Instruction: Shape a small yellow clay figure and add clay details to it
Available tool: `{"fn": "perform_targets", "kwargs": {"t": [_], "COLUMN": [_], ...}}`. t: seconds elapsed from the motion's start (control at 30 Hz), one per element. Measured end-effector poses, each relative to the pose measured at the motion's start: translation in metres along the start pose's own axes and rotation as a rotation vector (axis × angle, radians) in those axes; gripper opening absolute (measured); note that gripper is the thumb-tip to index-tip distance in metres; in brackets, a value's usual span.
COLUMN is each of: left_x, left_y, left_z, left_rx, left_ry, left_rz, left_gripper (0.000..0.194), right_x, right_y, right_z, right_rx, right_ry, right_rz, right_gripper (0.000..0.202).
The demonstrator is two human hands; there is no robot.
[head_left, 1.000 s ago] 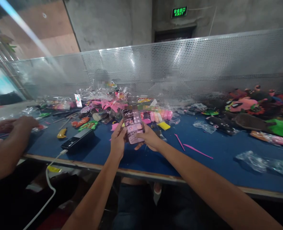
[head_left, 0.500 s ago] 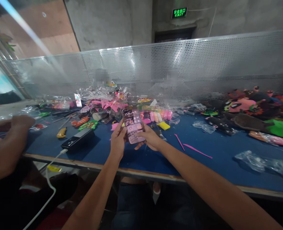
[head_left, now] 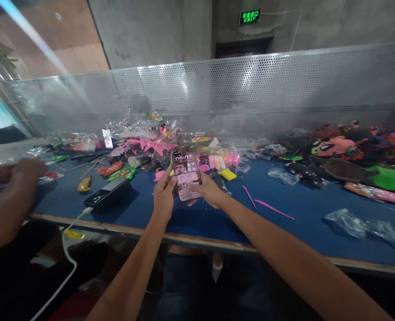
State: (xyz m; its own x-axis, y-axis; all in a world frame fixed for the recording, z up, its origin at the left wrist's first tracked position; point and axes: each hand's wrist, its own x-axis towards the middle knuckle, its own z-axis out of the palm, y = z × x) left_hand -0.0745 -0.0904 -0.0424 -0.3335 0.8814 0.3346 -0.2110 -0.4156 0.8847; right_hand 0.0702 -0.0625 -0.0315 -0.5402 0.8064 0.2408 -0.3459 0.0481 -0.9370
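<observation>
A phone [head_left: 186, 176] with a lit screen is held upright between both my hands, above the blue table [head_left: 184, 223]. My left hand [head_left: 164, 192] is closed round its left edge. On the right edge, my right hand [head_left: 208, 189] grips it, with the thumb over the lower part of the screen. Behind the phone lie pink clay pieces in clear bags [head_left: 223, 161] and a yellow packet [head_left: 228, 174]. Two pink modelling tools [head_left: 273, 209] rest to the right of my hands.
A black power bank [head_left: 107, 194] with a white cable lies left. Another person's arm [head_left: 13, 200] reaches over the table's left end. Coloured clay figures [head_left: 338, 149] and a crumpled clear bag [head_left: 363, 225] lie right. A perforated metal screen [head_left: 197, 98] stands behind.
The view has shifted very slightly. Both hands still hold the phone in nearly the same place, and the other person's hand at the left has moved a little.
</observation>
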Motion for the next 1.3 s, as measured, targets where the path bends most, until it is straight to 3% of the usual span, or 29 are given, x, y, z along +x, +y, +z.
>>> {"fn": "perform_targets", "kwargs": {"t": [0.9,1.13,1.3], "left_x": [0.0003,0.0011,0.0006], "left_y": [0.0,0.0049,0.007], "left_z": [0.001,0.0062,0.0075], "left_rx": [0.002,-0.167,-0.164], "left_ry": [0.032,0.109,0.147], "left_rz": [0.024,-0.171,-0.208], "left_gripper": [0.057,0.052,0.046], "right_x": [-0.0049,-0.0005,0.0013], "right_y": [-0.0046,-0.0062,-0.0047], "right_z": [0.001,0.0,-0.0024], "right_rx": [0.059,-0.054,-0.124], "right_ry": [-0.035,0.06,0.155], "right_rz": [0.046,0.072,0.053], "right_gripper": [0.071,0.057,0.05]}}
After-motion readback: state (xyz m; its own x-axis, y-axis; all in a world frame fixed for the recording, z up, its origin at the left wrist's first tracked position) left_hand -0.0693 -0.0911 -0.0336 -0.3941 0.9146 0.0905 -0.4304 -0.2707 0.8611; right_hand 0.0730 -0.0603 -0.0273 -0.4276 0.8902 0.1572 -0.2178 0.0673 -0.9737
